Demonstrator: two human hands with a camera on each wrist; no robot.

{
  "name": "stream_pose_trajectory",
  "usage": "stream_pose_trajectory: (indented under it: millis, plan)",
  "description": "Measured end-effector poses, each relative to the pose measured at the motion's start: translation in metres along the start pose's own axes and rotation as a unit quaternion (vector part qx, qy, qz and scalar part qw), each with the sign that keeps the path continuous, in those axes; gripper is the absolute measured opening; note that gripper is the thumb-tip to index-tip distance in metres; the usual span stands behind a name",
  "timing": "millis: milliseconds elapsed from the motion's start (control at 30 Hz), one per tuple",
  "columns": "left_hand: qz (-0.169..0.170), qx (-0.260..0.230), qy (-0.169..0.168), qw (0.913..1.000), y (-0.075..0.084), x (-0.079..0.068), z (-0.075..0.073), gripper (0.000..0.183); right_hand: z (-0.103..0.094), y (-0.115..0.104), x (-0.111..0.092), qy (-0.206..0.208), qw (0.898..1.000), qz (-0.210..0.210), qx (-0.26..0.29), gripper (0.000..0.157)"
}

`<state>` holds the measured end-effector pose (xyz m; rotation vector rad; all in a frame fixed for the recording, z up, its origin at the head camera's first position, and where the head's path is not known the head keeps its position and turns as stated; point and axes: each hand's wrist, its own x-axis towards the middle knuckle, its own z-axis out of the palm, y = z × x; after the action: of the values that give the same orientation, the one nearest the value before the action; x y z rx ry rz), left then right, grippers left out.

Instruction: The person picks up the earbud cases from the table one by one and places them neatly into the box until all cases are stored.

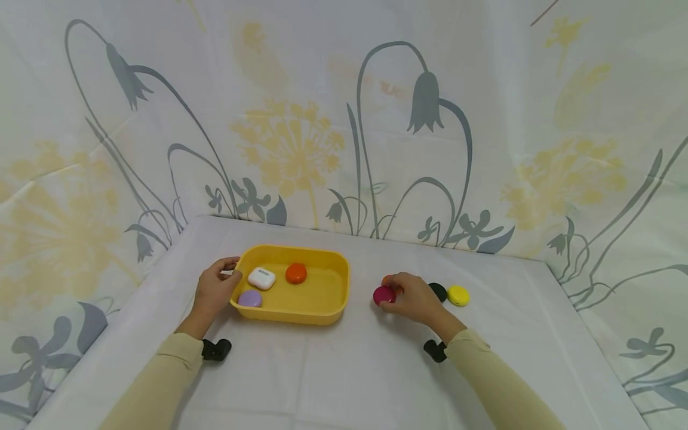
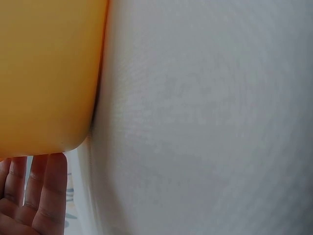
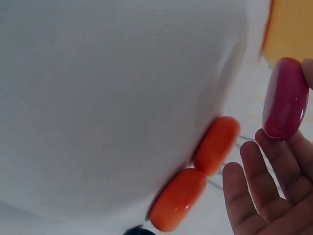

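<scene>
My left hand holds the left end of a yellow tray, thumb at the rim. In the left wrist view, its fingers lie against the tray's outer wall. Inside the tray sit a white rounded case, an orange-red disc and a lilac disc. My right hand pinches a glossy magenta disc between thumb and fingertips, right of the tray. The right wrist view shows the magenta disc edge-on, above the table. Two orange discs lie near this hand, mostly hidden by it in the head view.
Just beyond the right hand lie a black disc and a yellow disc, side by side. A white cloth covers the table. Flower-printed fabric rises behind it and at both sides. Each wrist carries a black camera mount.
</scene>
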<state>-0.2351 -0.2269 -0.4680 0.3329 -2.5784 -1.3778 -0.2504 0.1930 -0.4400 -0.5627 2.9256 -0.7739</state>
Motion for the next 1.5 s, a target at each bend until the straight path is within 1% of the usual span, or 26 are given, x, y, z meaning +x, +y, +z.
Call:
stream_pose_trajectory:
  millis: [300, 500, 700, 833, 1100, 1367, 1500]
  plan:
    - [0.001, 0.003, 0.005, 1.0000, -0.001, 0.002, 0.003, 0.042, 0.004, 0.012, -0.004, 0.000, 1.000, 0.016, -0.022, 0.043]
    - [-0.002, 0.002, 0.003, 1.0000, -0.002, 0.002, 0.002, 0.042, 0.005, 0.015, -0.005, -0.003, 0.999, 0.032, -0.023, 0.044]
    - [-0.008, 0.002, 0.002, 1.0000, 0.000, -0.001, 0.002, 0.043, 0.005, 0.018, -0.006, -0.006, 0.999, 0.037, -0.021, 0.047]
    - [-0.007, 0.002, 0.006, 1.0000, 0.001, -0.001, 0.002, 0.043, 0.005, 0.018, -0.006, -0.005, 0.999, 0.037, -0.023, 0.048]
    - [-0.004, 0.002, 0.003, 1.0000, 0.001, -0.001, 0.001, 0.042, 0.006, 0.022, -0.006, -0.002, 0.999, 0.035, -0.024, 0.049]
    - [-0.004, 0.002, 0.004, 1.0000, 0.002, -0.002, 0.000, 0.042, 0.005, 0.025, -0.007, -0.002, 0.999, 0.025, -0.020, 0.047]
    - [-0.004, 0.003, 0.004, 1.0000, 0.003, -0.002, 0.000, 0.042, 0.004, 0.023, -0.008, -0.004, 0.999, 0.032, -0.018, 0.048]
